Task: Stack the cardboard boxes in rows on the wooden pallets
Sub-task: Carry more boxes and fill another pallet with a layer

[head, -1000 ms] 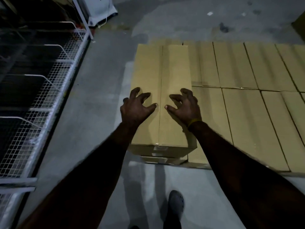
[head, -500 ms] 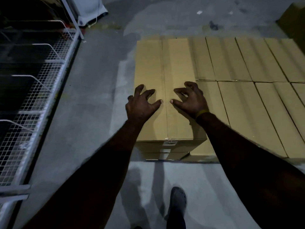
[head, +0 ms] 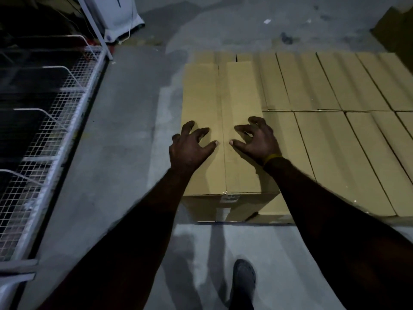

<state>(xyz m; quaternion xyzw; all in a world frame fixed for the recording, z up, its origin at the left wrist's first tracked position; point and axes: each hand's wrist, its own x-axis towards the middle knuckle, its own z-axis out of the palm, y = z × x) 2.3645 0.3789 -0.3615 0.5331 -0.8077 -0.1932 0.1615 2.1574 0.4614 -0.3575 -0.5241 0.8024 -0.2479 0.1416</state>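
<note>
A long cardboard box (head: pixel 234 97) lies on top of the left end of a layer of similar boxes (head: pixel 335 157). My left hand (head: pixel 190 146) and my right hand (head: pixel 257 139) both rest on its top face, one each side of the centre seam. Their fingers are spread and bent, and the fingertips press on the cardboard. Neither hand wraps round an edge. A second row of boxes (head: pixel 312 81) lies behind. The boxes hide any pallet beneath them.
A white wire-mesh rack (head: pixel 44 142) runs along the left, with a strip of concrete floor (head: pixel 125 130) between it and the boxes. A white appliance (head: pixel 116 16) stands at the back left. A dark box (head: pixel 397 30) sits at the top right. My shoe (head: pixel 243 276) is just before the stack.
Both hands stay pressed on the same spots of the top box. The view has shifted slightly, and the box's near end now sits closer in line with the boxes below.
</note>
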